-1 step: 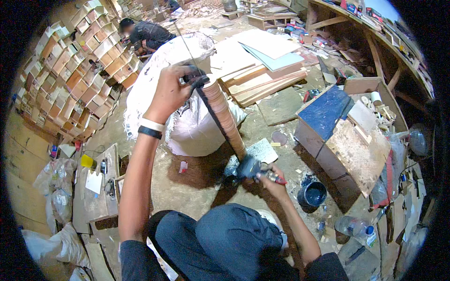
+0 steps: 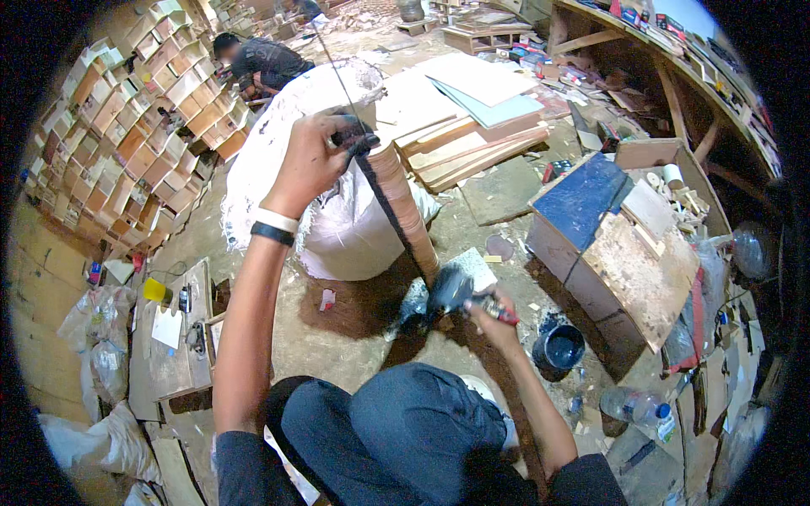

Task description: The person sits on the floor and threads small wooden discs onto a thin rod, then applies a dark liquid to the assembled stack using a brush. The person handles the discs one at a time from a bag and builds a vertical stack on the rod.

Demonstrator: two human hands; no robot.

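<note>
My left hand [image 2: 314, 162], its fingers stained dark, grips the top end of a long narrow wooden board [image 2: 407, 212]. The board stands tilted on the floor and has a black-painted edge. My right hand [image 2: 496, 317] holds a paintbrush [image 2: 456, 291] with a red handle, its dark bristles at the board's lower end near the floor. A small pot of black paint [image 2: 558, 347] stands on the ground just right of that hand. My knees in dark trousers fill the lower middle.
A bulging white sack [image 2: 329, 228] sits behind the board. A wooden crate with a blue panel [image 2: 591, 207] is at the right, stacked boards [image 2: 472, 126] beyond. Wooden grid shelves [image 2: 126, 143] lie left; another person [image 2: 261, 59] crouches far back. A plastic bottle [image 2: 637, 406] lies lower right.
</note>
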